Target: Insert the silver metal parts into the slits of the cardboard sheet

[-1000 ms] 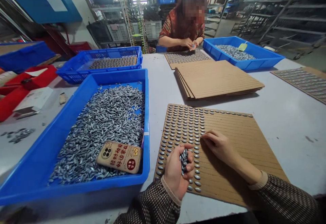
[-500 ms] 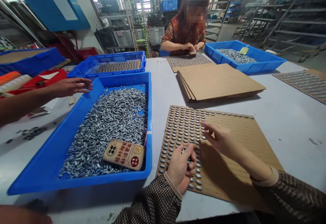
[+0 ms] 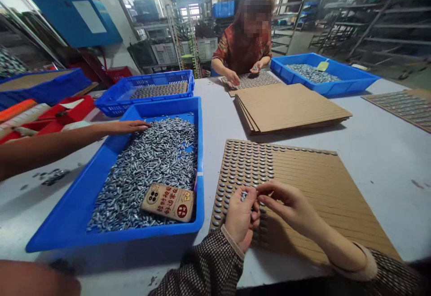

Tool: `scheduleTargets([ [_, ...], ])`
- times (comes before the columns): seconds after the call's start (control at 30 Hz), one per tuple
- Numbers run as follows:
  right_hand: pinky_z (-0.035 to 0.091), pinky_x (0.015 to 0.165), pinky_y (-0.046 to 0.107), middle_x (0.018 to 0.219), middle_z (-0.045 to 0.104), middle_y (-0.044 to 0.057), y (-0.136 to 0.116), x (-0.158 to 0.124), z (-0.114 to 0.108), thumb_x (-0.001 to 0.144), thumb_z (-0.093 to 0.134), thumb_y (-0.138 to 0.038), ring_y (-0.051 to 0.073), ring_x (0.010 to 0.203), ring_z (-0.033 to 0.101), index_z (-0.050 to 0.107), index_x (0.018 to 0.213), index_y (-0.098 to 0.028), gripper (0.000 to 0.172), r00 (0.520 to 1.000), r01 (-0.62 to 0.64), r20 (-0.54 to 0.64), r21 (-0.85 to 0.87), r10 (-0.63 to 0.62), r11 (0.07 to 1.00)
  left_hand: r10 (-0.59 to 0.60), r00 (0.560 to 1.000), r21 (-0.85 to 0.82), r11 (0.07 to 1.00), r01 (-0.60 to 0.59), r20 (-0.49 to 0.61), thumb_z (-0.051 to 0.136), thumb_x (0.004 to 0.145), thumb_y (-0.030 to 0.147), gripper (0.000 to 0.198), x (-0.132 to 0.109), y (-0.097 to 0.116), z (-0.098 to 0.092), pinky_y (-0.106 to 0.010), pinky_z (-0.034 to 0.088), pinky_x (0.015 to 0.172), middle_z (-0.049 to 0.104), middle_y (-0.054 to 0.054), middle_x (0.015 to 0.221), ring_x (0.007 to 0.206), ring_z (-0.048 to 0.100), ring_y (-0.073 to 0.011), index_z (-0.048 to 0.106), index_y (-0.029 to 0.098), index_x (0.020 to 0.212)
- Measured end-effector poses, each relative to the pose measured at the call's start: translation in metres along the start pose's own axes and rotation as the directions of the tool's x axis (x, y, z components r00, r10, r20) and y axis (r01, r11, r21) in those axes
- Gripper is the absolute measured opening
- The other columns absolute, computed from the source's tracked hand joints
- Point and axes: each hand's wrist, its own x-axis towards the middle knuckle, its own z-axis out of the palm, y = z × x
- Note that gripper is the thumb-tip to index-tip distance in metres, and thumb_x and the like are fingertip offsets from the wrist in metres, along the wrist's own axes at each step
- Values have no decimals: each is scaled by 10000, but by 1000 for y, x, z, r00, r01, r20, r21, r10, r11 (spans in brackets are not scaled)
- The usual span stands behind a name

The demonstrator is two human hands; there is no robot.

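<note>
My left hand is closed around several small grey spindle-shaped pieces, a few of which show between thumb and fingers. Against its fingertips my right hand brings thumb and fingers together in a pinch; whatever it grips is too small to make out. Both hands are over a ridged cardboard sheet. Rows of the same pieces lie in its grooves on the left, and one line of them runs along its far edge. My hands hide part of the nearer rows.
Left of the sheet stands a blue tray heaped with loose pieces, a phone on top. Another person's hand reaches into it. Stacked cardboard sheets lie beyond. Across the table a co-worker works beside another blue tray.
My right hand has moved from the sheet back toward me, to my left hand's fingertips. The other person's hand has come over the tray's pieces. The co-worker's hands have parted.
</note>
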Motion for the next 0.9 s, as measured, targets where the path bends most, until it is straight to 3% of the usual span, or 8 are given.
scheduleTargets([
  [0.13,543,698,290,835,686,32,2,-2,7,871,627,-350,167,762,648,653,937,-202,164,996,-40,-73,179,53,983,-12,1000,30,999,11,25,712,748,478,385,-1,-2,1,-148,99,357,445,82,584,404,291,-15,455,206,841],
  [0.23,539,716,287,850,673,31,3,-4,7,867,639,-333,162,780,640,640,938,-204,147,991,3,-128,197,23,980,-41,998,55,998,38,52,699,749,511,395,0,-3,0,-149,84,353,436,81,590,402,285,-13,477,199,849],
  [0.43,524,675,291,840,665,48,3,-11,6,909,576,-283,176,771,626,643,898,-209,101,965,122,-215,-134,-149,983,-65,997,100,993,60,40,720,718,514,408,1,-7,-1,-148,100,355,452,82,587,397,293,-11,484,198,822],
  [0.57,545,738,322,993,654,85,2,-22,8,930,527,-233,204,887,636,659,1046,-237,175,955,169,-187,-293,-229,941,-46,999,144,989,45,3,710,733,495,377,1,-9,0,-146,113,358,463,77,576,400,310,-14,498,194,811],
  [0.73,544,696,320,947,667,81,9,-26,-4,940,500,-234,202,850,643,665,1031,-244,189,969,131,-161,-306,-187,943,-95,995,191,977,90,13,662,769,445,299,-1,-7,2,-161,84,353,503,49,623,394,334,-16,557,173,838],
  [0.9,533,632,300,850,698,54,47,-13,-34,895,570,-308,188,737,653,661,955,-201,153,975,-18,-219,-284,-47,959,-181,983,96,978,184,-32,515,784,300,228,-1,0,3,-159,113,368,505,34,677,426,370,-24,578,154,947],
])
